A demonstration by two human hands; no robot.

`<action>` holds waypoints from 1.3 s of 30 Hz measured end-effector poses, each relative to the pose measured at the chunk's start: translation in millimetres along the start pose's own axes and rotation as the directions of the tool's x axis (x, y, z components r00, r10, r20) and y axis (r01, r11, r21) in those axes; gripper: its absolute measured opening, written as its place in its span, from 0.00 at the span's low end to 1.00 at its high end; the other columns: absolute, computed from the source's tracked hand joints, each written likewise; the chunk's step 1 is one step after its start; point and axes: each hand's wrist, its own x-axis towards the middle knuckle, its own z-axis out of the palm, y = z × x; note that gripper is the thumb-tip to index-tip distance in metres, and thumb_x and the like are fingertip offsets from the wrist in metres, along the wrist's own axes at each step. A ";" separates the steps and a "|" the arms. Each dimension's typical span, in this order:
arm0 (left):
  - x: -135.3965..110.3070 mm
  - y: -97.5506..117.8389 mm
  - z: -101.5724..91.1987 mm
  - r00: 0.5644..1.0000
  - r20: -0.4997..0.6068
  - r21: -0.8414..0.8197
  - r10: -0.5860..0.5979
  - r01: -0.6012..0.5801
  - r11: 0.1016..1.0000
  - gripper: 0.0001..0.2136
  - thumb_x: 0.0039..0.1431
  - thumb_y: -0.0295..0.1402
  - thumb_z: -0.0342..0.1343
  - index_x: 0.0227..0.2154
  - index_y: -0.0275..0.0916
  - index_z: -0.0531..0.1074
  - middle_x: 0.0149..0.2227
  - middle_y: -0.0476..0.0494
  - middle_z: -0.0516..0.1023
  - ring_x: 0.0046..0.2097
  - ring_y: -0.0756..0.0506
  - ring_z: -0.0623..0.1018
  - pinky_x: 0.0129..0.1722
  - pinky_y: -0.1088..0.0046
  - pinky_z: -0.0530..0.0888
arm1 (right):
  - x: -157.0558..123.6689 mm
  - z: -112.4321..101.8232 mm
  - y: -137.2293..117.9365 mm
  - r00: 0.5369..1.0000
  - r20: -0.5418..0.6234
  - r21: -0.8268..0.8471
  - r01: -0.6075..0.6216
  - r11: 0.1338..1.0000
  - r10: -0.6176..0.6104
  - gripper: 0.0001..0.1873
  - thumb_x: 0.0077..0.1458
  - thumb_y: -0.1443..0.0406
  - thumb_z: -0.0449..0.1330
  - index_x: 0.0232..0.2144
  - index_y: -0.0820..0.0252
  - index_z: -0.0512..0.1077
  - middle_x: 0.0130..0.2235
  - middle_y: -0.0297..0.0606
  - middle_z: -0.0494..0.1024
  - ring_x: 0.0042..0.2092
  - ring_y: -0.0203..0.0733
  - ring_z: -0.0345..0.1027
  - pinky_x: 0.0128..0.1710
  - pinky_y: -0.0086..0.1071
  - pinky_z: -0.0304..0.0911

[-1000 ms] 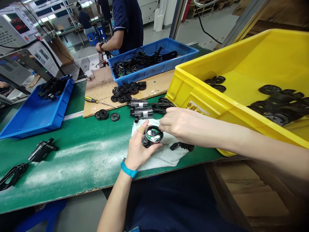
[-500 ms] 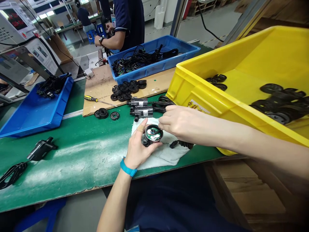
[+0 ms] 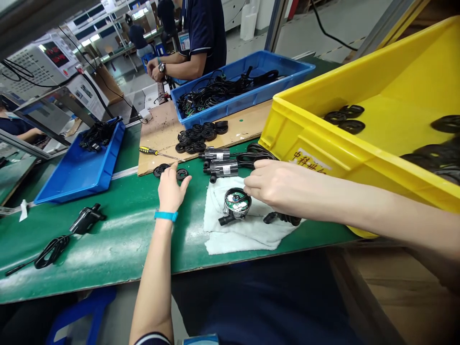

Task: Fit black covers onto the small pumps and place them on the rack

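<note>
An open round motor housing [image 3: 227,211] stands on a white cloth [image 3: 219,239], its green circuit board [image 3: 237,201] facing up and a black spout at its lower left. My right hand [image 3: 269,184] is closed at the housing's right rim, pinching a black cable that runs in over the board; the fingertips partly hide it. My left hand [image 3: 171,189], with a blue wristband, reaches over the green table with thumb and fingers apart. It is at two black slotted discs, one ribbed disc [image 3: 161,169] and one flat disc [image 3: 182,174], partly covering the ribbed one.
Behind the cloth lie two black cylindrical pumps [image 3: 223,168] with coiled cables. A yellow bin [image 3: 309,129] stands right. Blue trays [image 3: 247,98] hold cables. A screwdriver [image 3: 149,151] and several black discs [image 3: 201,136] lie on cardboard. Another pump [image 3: 86,219] is left; a co-worker [image 3: 204,38] stands beyond.
My left hand has let go of the housing and moved left to the black discs. The housing now rests on the cloth. My right hand stays at its rim.
</note>
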 end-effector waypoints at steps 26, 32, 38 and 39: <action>-137.7 14.6 -33.2 0.995 -0.009 -0.123 -0.103 0.102 0.987 0.10 0.61 0.29 0.61 0.43 0.42 0.69 0.53 0.37 0.75 0.57 0.39 0.76 0.56 0.55 0.74 | -2.8 15.2 3.7 0.997 -0.066 0.086 -0.019 0.996 0.025 0.20 0.62 0.78 0.50 0.21 0.57 0.66 0.26 0.34 0.67 0.28 0.42 0.54 0.36 0.39 0.44; -154.4 12.7 -37.1 0.992 0.091 -0.050 -0.090 0.094 0.994 0.07 0.65 0.31 0.59 0.44 0.41 0.69 0.63 0.30 0.71 0.62 0.35 0.75 0.56 0.51 0.75 | -1.4 15.1 1.1 0.998 -0.057 0.024 -0.029 0.999 0.030 0.19 0.59 0.79 0.50 0.20 0.58 0.65 0.26 0.35 0.66 0.28 0.42 0.53 0.36 0.39 0.44; -138.9 7.0 -53.4 0.979 0.204 -0.049 0.026 -0.016 0.999 0.02 0.65 0.32 0.59 0.38 0.42 0.72 0.53 0.36 0.79 0.59 0.36 0.76 0.54 0.52 0.75 | -0.4 8.8 1.6 0.999 0.024 -0.005 -0.023 1.000 0.023 0.19 0.61 0.79 0.50 0.23 0.58 0.67 0.28 0.35 0.69 0.28 0.41 0.54 0.36 0.39 0.44; -134.5 10.3 -54.5 0.984 0.175 -0.069 0.018 -0.006 0.998 0.03 0.64 0.33 0.60 0.39 0.42 0.72 0.51 0.37 0.80 0.57 0.37 0.77 0.53 0.53 0.76 | 0.0 6.9 1.8 0.999 0.035 -0.012 -0.025 1.000 0.025 0.18 0.61 0.79 0.50 0.23 0.59 0.68 0.28 0.35 0.69 0.29 0.41 0.54 0.36 0.39 0.44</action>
